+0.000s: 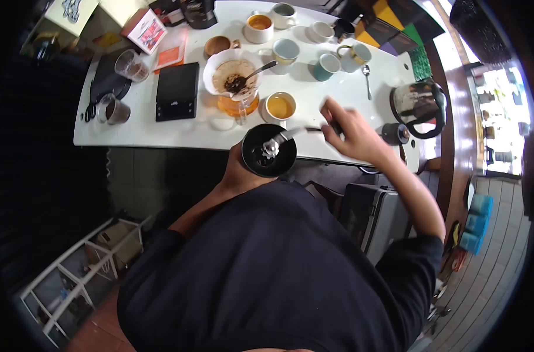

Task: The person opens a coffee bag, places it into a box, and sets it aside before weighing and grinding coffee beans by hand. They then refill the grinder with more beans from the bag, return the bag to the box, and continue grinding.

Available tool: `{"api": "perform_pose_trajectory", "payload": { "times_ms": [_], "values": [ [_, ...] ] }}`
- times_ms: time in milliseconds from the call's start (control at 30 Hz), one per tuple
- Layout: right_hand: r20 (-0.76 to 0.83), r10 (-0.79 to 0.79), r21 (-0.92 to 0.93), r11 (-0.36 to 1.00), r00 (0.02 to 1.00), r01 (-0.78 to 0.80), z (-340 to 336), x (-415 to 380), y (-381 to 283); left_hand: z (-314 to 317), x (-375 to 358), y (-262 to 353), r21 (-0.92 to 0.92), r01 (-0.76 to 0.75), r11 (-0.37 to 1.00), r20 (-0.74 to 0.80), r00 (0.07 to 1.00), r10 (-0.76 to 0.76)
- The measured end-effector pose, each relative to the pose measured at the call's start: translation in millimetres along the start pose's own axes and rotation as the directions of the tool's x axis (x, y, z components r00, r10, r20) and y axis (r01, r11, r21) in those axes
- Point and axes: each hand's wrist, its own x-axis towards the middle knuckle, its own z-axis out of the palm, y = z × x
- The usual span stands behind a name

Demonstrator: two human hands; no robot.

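My left hand (234,170) is wrapped round a black hand coffee grinder (250,164), held upright just off the table's near edge. Its open top faces me, with a silver nut in the middle; the dark inside is hard to make out. From there a metal crank handle (299,131) reaches right to a dark knob. My right hand (356,136), slightly blurred, has its fingers closed at that knob. Just beyond the grinder stands a white cup (280,107) of amber liquid. Behind it a paper filter (217,73) with wet coffee grounds and a spoon (261,69) sits over a glass server (234,108).
A black scale (177,91) and two glasses, one a tumbler (114,110), are on the table's left. Several cups, including a teal cup (327,67), stand toward the back. On the right are a spoon (368,81), a kettle (416,105) and a small dark canister (395,134).
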Motion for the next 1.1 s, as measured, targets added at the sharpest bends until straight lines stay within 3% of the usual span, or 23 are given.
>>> {"api": "perform_pose_trajectory", "payload": {
  "times_ms": [33,100,167,300,367,467,500,567,633,700,767,833,900,933,967,1033,1067,1100],
  "values": [
    [0.015,0.007,0.049,0.999,1.0,-0.008,0,-11,-16,-1,-3,5,0.099,-0.095,0.991,-0.032,0.995,0.099],
    [0.011,0.051,0.021,0.998,0.999,-0.051,0,-23,-39,-6,-10,-5,0.008,0.073,0.997,-0.01,0.997,-0.072],
    [-0.041,-0.003,-0.034,0.999,0.999,0.002,-7,-22,-48,-8,-3,-1,0.091,0.027,0.995,0.016,0.999,-0.028],
    [-0.095,-0.081,-0.194,0.979,0.992,0.061,-14,-19,-43,-6,6,2,0.031,0.011,0.999,0.013,1.0,-0.011],
    [-0.084,-0.075,-0.206,0.977,0.994,0.056,-16,-21,-43,-9,6,-3,0.179,-0.096,0.979,0.068,0.994,0.085],
    [-0.083,-0.114,-0.251,0.964,0.99,0.09,-18,-21,-44,-11,4,3,0.334,-0.135,0.933,0.116,0.988,0.101],
    [-0.096,-0.158,-0.286,0.95,0.983,0.125,-19,-21,-44,-11,4,2,0.337,-0.133,0.932,0.116,0.988,0.099],
    [-0.108,-0.177,-0.303,0.943,0.978,0.137,-21,-17,-46,-12,4,-2,0.172,0.023,0.985,0.057,0.998,-0.033],
    [-0.12,-0.198,-0.322,0.935,0.973,0.151,-23,-14,-46,-14,6,0,0.224,-0.035,0.974,0.063,0.998,0.021],
    [-0.087,-0.237,-0.468,0.867,0.968,0.17,-24,-12,-47,-17,12,7,0.276,-0.094,0.956,0.072,0.994,0.077],
    [-0.089,-0.314,-0.543,0.811,0.945,0.218,-21,-7,-57,-21,23,22,0.096,0.003,0.995,0.027,1.0,-0.006],
    [0.004,-0.467,-0.526,0.751,0.884,0.399,-27,1,-79,-27,42,40,-0.007,0.25,0.968,0.147,0.958,-0.247],
    [0.087,-0.616,-0.477,0.665,0.783,0.575,-16,22,-95,-25,52,45,-0.086,0.441,0.893,0.129,0.894,-0.429],
    [0.121,-0.659,-0.452,0.629,0.742,0.633,-13,40,-102,-37,66,-1,0.017,0.053,0.998,0.18,0.982,-0.056],
    [0.154,-0.699,-0.423,0.592,0.699,0.686,-11,60,-110,-38,75,-20,0.029,0.041,0.999,0.192,0.98,-0.046],
    [0.166,-0.655,-0.399,0.639,0.737,0.658,-27,100,-127,-32,88,-36,-0.308,-0.018,0.951,-0.048,0.999,0.003],
    [0.162,-0.612,-0.416,0.67,0.774,0.616,-35,120,-133,-18,95,40,-0.044,0.106,0.993,0.221,0.971,-0.094],
    [0.156,-0.568,-0.432,0.696,0.808,0.573,-42,140,-137,-18,105,44,-0.048,0.127,0.991,0.275,0.955,-0.109]
  ]
}}
